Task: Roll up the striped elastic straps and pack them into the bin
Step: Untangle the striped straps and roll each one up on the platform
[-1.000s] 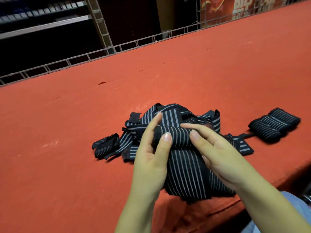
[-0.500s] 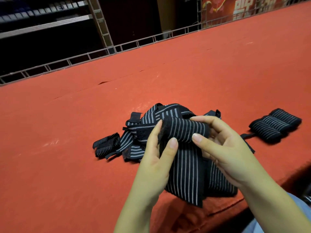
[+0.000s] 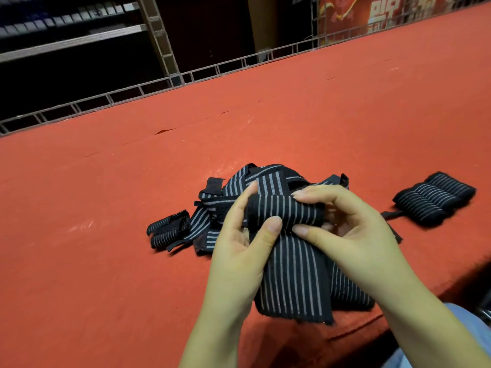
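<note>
- Landmark: loose pile of striped straps [image 3: 255,181] on the red table [image 3: 106,208], near the table's near edge.
- Left hand [image 3: 239,251] and right hand [image 3: 353,235] both pinch a partly rolled strap [image 3: 285,212], held just above the pile's near side; its unrolled tail [image 3: 292,282] hangs to the table edge.
- Three finished rolls [image 3: 433,199] lie well right of the pile, touching each other.
- Two small rolls [image 3: 168,229] touch the pile's left side.
- Beyond the pile: wide bare red surface up to a metal rail [image 3: 212,70].
</note>
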Action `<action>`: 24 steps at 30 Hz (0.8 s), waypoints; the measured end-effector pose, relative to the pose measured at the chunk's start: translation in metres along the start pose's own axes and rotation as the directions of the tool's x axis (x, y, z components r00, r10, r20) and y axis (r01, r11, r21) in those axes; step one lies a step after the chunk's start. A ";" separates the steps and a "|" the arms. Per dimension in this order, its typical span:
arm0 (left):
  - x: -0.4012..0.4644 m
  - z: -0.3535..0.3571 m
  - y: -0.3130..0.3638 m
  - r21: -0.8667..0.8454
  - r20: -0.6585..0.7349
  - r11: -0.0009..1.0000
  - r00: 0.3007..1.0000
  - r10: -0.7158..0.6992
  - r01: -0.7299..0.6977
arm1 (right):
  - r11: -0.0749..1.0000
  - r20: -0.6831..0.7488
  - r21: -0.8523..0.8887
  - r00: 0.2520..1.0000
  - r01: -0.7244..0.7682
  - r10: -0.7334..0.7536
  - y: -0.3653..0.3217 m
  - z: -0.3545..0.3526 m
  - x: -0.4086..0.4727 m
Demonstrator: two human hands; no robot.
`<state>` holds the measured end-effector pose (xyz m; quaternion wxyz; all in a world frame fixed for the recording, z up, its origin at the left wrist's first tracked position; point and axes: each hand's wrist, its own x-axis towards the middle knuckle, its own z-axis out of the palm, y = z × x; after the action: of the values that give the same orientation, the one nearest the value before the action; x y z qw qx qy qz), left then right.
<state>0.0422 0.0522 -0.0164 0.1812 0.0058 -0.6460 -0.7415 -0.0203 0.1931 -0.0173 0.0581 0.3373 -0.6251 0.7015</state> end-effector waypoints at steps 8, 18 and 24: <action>0.002 0.002 -0.002 0.096 -0.138 0.995 0.990 0.030 -0.017 | 0.998 0.078 0.026 0.996 -0.054 0.052 0.004 0.000 0.001; -0.002 0.000 -0.003 0.136 -0.023 0.986 0.995 0.100 -0.096 | 0.908 0.229 0.066 0.892 -0.414 0.390 0.010 -0.006 0.004; -0.001 -0.001 -0.002 0.122 0.008 0.992 1.000 0.016 -0.017 | 0.949 0.156 0.107 0.947 -0.297 0.280 0.003 -0.009 0.004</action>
<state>0.0430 0.0518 -0.0191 0.1843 0.0092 -0.6909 -0.6990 -0.0285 0.1995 -0.0174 -0.1107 0.2930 -0.6237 0.7162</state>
